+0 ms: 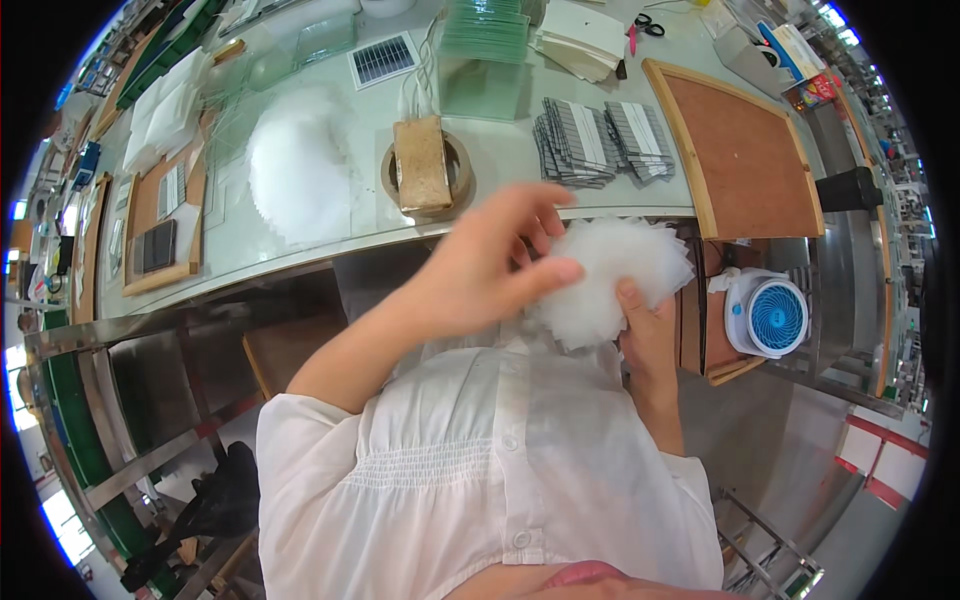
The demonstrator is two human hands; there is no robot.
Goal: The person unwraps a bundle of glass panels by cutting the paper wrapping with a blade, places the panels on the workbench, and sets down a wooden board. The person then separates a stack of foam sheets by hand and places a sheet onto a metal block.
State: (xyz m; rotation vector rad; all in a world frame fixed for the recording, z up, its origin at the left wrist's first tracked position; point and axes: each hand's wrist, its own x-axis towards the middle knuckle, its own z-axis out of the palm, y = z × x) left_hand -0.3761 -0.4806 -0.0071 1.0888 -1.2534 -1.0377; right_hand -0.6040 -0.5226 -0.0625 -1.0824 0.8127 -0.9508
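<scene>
Item: stack of thin translucent white sheets (610, 280), fanned, held in the air just off the near edge of the bench (520, 165), above the person's lap; right hand (650, 340) grips it from below with the thumb on its face, left hand (495, 265) pinches its left side between thumb and fingers. On the bench: a second loose heap of white sheets (300, 175) toward the left, a brown block (422, 165) on a roll of tape near the middle of the near edge, two piles of grey striped cells (600, 140) to its right, a cork board (740, 150) at the right end, a small solar panel (383, 60) and a stack of glass panes (485, 35) toward the far edge. A small blue-and-white fan (768, 315) sits below the bench's right end.
</scene>
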